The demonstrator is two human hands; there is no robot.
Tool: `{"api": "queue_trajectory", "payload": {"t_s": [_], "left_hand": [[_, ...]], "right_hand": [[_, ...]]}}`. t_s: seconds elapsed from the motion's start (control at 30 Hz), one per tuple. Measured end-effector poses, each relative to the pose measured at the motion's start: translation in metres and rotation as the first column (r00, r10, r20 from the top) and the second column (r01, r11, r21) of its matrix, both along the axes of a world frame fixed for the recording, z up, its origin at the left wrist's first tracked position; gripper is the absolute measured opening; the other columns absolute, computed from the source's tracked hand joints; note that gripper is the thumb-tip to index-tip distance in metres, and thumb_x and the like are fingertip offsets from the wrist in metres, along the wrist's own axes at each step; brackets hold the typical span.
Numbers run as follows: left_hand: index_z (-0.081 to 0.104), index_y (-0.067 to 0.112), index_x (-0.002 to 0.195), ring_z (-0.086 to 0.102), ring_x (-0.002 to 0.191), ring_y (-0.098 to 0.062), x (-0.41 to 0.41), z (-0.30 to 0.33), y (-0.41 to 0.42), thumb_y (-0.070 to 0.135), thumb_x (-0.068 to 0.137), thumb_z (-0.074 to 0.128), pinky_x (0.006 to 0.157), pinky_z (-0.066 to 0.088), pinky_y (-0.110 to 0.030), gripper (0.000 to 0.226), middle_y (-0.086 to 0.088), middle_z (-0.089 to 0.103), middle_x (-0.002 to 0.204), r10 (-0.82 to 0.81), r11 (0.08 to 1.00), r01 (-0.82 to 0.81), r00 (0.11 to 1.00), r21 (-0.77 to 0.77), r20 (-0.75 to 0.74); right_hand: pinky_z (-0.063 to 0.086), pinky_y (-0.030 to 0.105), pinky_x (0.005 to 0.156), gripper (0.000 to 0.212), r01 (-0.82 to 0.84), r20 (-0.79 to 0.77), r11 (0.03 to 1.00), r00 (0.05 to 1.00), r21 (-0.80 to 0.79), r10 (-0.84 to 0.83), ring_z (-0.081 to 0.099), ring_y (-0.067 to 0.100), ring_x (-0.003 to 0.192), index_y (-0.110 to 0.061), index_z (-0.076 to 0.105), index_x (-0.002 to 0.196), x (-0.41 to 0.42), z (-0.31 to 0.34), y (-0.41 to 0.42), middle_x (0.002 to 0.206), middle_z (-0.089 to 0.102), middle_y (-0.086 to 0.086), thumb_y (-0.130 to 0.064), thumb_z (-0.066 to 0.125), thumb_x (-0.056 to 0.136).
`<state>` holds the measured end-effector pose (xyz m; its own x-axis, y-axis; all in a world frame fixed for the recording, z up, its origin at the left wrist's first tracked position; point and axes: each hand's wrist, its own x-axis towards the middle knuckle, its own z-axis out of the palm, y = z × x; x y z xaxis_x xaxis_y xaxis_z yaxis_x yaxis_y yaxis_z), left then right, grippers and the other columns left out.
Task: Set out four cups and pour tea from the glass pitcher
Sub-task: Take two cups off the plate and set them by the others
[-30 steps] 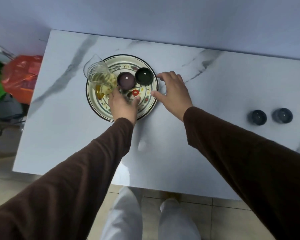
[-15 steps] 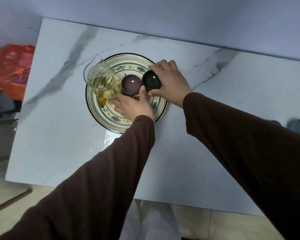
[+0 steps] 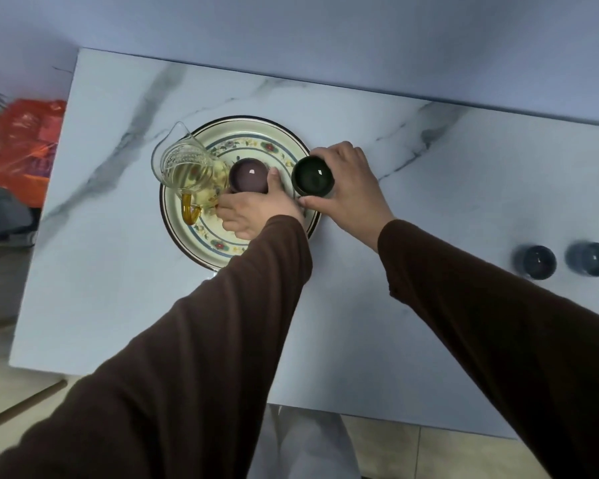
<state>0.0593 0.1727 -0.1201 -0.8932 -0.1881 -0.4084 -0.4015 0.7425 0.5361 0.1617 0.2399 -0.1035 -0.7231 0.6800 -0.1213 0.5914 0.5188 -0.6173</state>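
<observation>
A flowered round plate [image 3: 242, 141] sits on the marble table. On its left side stands the glass pitcher [image 3: 187, 169] with yellow tea and an amber handle. A purple cup [image 3: 248, 174] rests mid-plate with my left hand [image 3: 253, 212] wrapped around its near side. My right hand [image 3: 350, 191] grips a dark green cup [image 3: 312, 176] at the plate's right rim; whether it is lifted is unclear. Two dark blue cups [image 3: 536, 261] [image 3: 590, 259] stand far right on the table.
The table [image 3: 101, 271] backs onto a pale wall. An orange plastic bag [image 3: 25, 146] and other clutter lie beyond its left edge. Tiled floor and my legs [image 3: 301, 444] show below the near edge.
Both hands moved onto the cups. My right hand took hold of the green cup and carried it right to the plate's rim. My left hand closed around the purple cup.
</observation>
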Motion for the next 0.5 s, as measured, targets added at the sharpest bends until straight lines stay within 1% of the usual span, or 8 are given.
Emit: {"api": "queue_trajectory", "payload": {"t_s": [0.07,0.13,0.23,0.3,0.37,0.5], "left_hand": [[0.04,0.01,0.132,0.041,0.127,-0.03,0.0,-0.002,-0.002,0.059,0.073,0.073,0.103,0.037,-0.045,0.084,-0.009,0.043,0.139,-0.011,1.0,0.011,1.0,0.01,-0.014],[0.042,0.01,0.131,0.041,0.129,-0.03,0.001,-0.004,-0.009,0.057,0.073,0.073,0.104,0.036,-0.046,0.081,-0.01,0.044,0.139,-0.058,0.998,0.059,0.998,0.036,-0.035],[0.045,0.011,0.129,0.038,0.131,-0.03,0.005,-0.005,-0.028,0.057,0.072,0.073,0.105,0.034,-0.047,0.079,-0.01,0.046,0.138,-0.239,0.969,0.244,0.964,0.028,-0.114],[0.048,0.011,0.128,0.039,0.131,-0.03,0.011,-0.003,-0.045,0.057,0.073,0.073,0.105,0.033,-0.046,0.076,-0.01,0.048,0.136,-0.392,0.914,0.406,0.896,0.025,-0.207],[0.049,0.011,0.128,0.039,0.129,-0.031,0.015,-0.001,-0.063,0.057,0.073,0.072,0.104,0.032,-0.045,0.075,-0.011,0.049,0.135,-0.519,0.836,0.548,0.804,0.023,-0.289],[0.05,0.013,0.129,0.037,0.131,-0.031,0.03,0.007,-0.091,0.061,0.075,0.068,0.109,0.028,-0.046,0.075,-0.01,0.049,0.135,-0.727,0.636,0.771,0.595,-0.01,-0.341]], "right_hand": [[0.037,0.023,0.091,0.067,0.03,-0.016,0.999,0.999,-0.021,-0.031,0.042,0.017,0.114,-0.022,0.054,0.128,0.004,0.0,-0.002,0.12,0.05,0.001,-0.042,0.08,0.071],[0.036,0.022,0.092,0.068,0.062,-0.025,0.997,0.998,-0.036,-0.063,0.042,0.017,0.115,-0.022,0.053,0.129,0.01,0.0,-0.005,0.12,0.049,0.0,-0.044,0.08,0.071],[0.038,0.023,0.095,0.069,0.123,-0.042,0.99,0.991,-0.065,-0.126,0.042,0.017,0.117,-0.022,0.053,0.129,0.02,0.002,-0.013,0.123,0.049,0.001,-0.046,0.08,0.071],[0.041,0.027,0.097,0.069,0.17,-0.047,0.982,0.984,-0.077,-0.174,0.043,0.018,0.119,-0.022,0.052,0.13,0.03,0.007,-0.021,0.125,0.049,0.001,-0.046,0.08,0.072],[0.041,0.028,0.099,0.068,0.214,-0.06,0.973,0.974,-0.087,-0.22,0.043,0.018,0.119,-0.021,0.052,0.13,0.043,0.012,-0.031,0.126,0.049,0.002,-0.045,0.08,0.073],[0.042,0.027,0.095,0.069,0.319,-0.065,0.946,0.944,-0.06,-0.323,0.045,0.017,0.116,-0.02,0.051,0.13,0.084,0.024,-0.058,0.124,0.053,0.001,-0.046,0.08,0.073]]}}
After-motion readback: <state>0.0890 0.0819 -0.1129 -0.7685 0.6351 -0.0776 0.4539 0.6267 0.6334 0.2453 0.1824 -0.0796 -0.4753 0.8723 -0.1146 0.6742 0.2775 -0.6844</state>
